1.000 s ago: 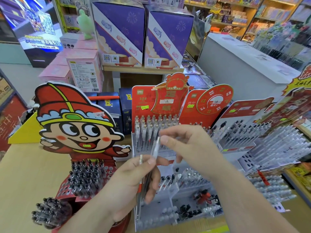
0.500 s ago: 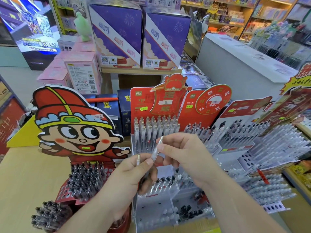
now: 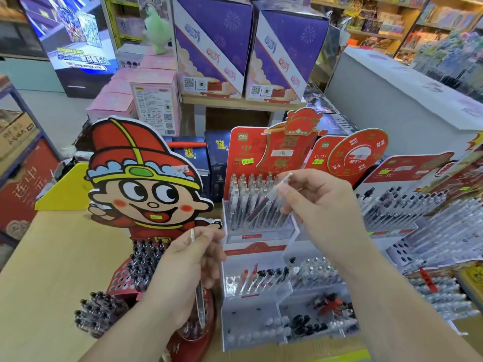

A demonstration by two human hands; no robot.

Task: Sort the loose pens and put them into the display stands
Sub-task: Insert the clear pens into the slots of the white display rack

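**Loose pen (image 3: 264, 203) held on a slant over the stand's top tier**

The right hand (image 3: 316, 205) has the pen pinched between thumb and fingertips near its upper end, the grip clamped on the clear barrel. The pen's long axis lies on a diagonal. Its top end stands up and to the right above the fingers, and its lower end points down and to the left. That lower end aims at the rows of similar pens standing in the top tier (image 3: 258, 235) of the red-backed display stand (image 3: 236, 152). It hangs in front of those rows (whether it touches any of them cannot be told).

The left hand (image 3: 183, 265) is lower and further left, its fingers curled round a second pen (image 3: 200, 304). This pen is close to upright, its top showing above the knuckles and its barrel coming out below the palm. There may be more than one pen in that fist; it is too blurred to say.

The display stand sits by the counter's (image 3: 52, 270) near edge, right of the middle. A cartoon-figure stand (image 3: 141, 184) is just beside it on the left.

The right hand is plainly the nearer one to the top tier. The coming move seems to turn on bringing the slanted barrel upright, so that it drops straight into a free slot.
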